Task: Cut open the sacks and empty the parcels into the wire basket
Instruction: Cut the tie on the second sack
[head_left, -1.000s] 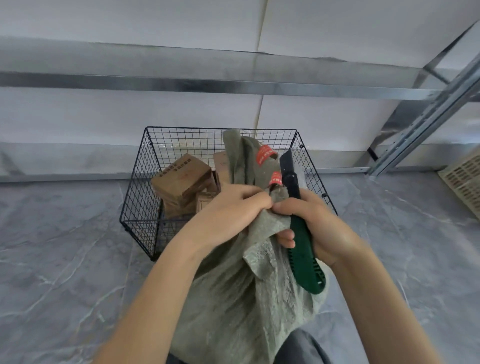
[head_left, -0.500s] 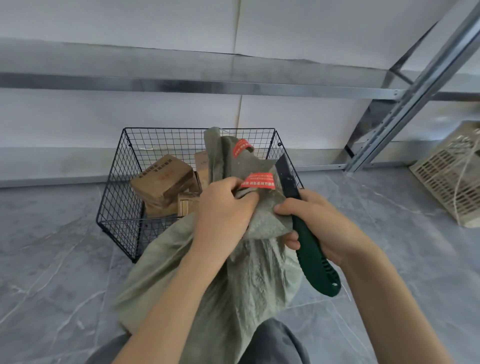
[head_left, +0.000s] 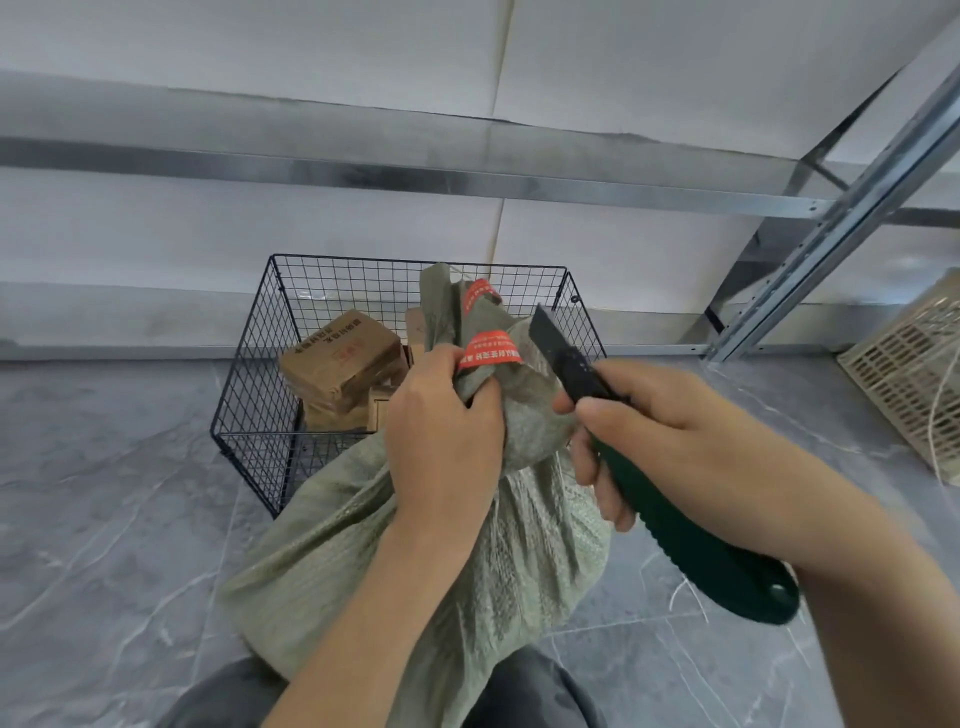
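Note:
A grey-green woven sack (head_left: 363, 561) stands on the floor between my knees, its bunched neck bound with red tape (head_left: 488, 351). My left hand (head_left: 441, 431) grips the neck just below the tape. My right hand (head_left: 670, 436) holds a green-handled utility knife (head_left: 691, 540), its dark blade (head_left: 558, 345) pointing up just right of the tape. Behind the sack is the black wire basket (head_left: 249, 374), with brown cardboard parcels (head_left: 343, 358) inside.
The floor is grey marbled tile (head_left: 104, 519). A white wall with metal rails (head_left: 363, 176) runs behind the basket. A slanted metal shelf post (head_left: 831, 228) rises at the right, and a beige slotted crate (head_left: 909, 374) sits at the far right.
My right hand has drawn the knife away to the right, off the sack neck. My left hand keeps its grip; the sack bulges lower and wider.

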